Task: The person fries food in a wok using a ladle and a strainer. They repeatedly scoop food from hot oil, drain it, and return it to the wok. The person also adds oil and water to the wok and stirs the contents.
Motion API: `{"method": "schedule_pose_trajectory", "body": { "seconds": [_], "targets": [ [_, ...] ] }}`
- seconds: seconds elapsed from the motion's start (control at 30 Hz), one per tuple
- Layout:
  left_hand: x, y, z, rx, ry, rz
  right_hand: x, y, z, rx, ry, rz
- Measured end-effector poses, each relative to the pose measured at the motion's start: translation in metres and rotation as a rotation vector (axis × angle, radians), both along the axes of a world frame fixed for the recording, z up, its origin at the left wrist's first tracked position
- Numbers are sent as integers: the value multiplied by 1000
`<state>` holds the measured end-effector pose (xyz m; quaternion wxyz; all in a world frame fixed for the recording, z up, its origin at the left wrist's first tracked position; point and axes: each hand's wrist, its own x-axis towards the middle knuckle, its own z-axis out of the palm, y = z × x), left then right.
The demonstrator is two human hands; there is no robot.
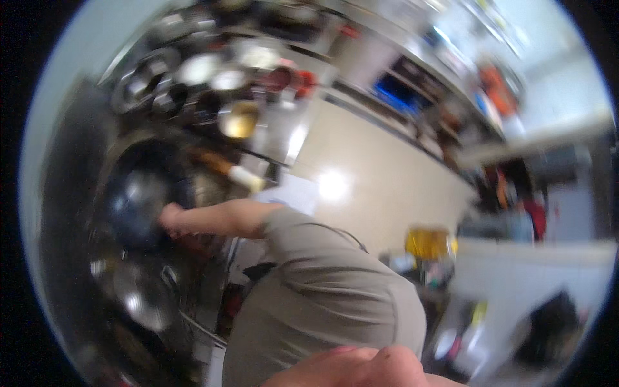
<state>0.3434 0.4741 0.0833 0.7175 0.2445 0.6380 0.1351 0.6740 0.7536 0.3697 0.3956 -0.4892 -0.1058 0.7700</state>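
My right hand reaches leftward over the near side of a large dark wok on the stove. Its fingers look curled, but blur hides whether they grip the rim, a tool or nothing. A pale, hazy patch shows on the wok's inner surface. Behind the hand come my bare forearm and a grey-brown short sleeve. Beside the wok lies a wooden handle with a white end section. A shiny metal pan or lid rests on the stove on the other side of the wok. My left hand is out of view.
Several metal bowls and pots crowd the counter beyond the wok, one with yellow contents. A beige tiled floor lies behind my arm. Shelving runs along the far side. A yellow container stands behind me.
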Motion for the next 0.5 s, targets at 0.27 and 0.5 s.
{"method": "schedule_pose_trajectory", "body": {
  "seconds": [0.27, 0.5],
  "targets": [
    [19, -246, -20, 243, -479, 610, 14, -10, 23, 84, -414, 542],
    [92, -312, -3, 137, 285, 278, 24, -13, 36, 4, -201, 208]
  ]
}}
